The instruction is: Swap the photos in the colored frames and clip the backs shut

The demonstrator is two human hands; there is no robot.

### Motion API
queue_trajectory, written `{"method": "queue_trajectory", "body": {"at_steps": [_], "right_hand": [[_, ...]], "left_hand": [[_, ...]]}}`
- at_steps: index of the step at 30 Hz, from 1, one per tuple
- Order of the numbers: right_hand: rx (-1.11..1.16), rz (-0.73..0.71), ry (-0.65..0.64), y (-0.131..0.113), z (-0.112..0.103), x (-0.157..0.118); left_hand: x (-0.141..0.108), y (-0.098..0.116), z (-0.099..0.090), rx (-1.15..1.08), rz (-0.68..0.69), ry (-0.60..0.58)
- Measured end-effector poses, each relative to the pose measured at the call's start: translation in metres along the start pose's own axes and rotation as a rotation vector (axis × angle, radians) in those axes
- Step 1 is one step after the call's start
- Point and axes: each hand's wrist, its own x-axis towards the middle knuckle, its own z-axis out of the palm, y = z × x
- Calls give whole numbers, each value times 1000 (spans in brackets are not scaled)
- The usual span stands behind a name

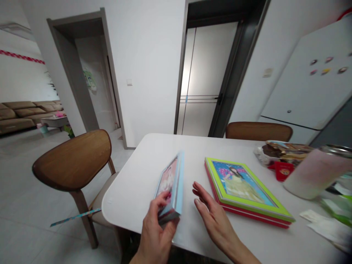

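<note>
My left hand (156,225) grips the near end of a light-blue picture frame (179,183), thumb on one side and fingers on the other. The frame is tilted up on its long edge over the white table (132,176), its pinkish picture facing left; whether it touches the table I cannot tell. To its right, my right hand (210,216) is held open, apart from the blue frame, fingers stretched forward. Beside that hand lies a lime-green picture frame (275,196) with a picture of a figure in a pale dress, on top of a red frame (258,217).
A pinkish-white tumbler (310,176), a red packet (283,170), a snack bag (291,149) and white tissues (327,225) crowd the table's right side. Wooden chairs stand at the left (79,161) and far side (258,131). A blue strip (74,217) sticks out by the left chair.
</note>
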Motion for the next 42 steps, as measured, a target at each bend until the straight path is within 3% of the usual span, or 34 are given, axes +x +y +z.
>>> {"method": "queue_trajectory", "body": {"at_steps": [3, 6, 10, 16, 23, 27, 31, 36, 42], "right_hand": [[-129, -123, -89, -6, 13, -3], [-250, -220, -170, 1, 24, -5], [-406, -291, -178, 17, 29, -6], [-598, -386, -147, 31, 21, -9], [-693, -460, -124, 32, 17, -13], [-676, -448, -174, 30, 12, -11], [-653, -339, -195, 28, 5, 7], [-747, -204, -180, 28, 6, 43], [-723, -197, -168, 22, 12, 51]], "left_hand": [[3, 4, -3, -181, -146, 233], [2, -9, -7, -262, -211, 270], [-5, -40, -12, -178, -300, 189], [-20, -70, -16, 321, -317, 73], [-25, -77, -17, 702, -136, -92], [-24, -77, -18, 744, -46, -150], [-13, -65, -21, 688, 30, -209], [5, -47, -24, 540, 25, -434], [7, -48, -23, 475, -18, -428]]}}
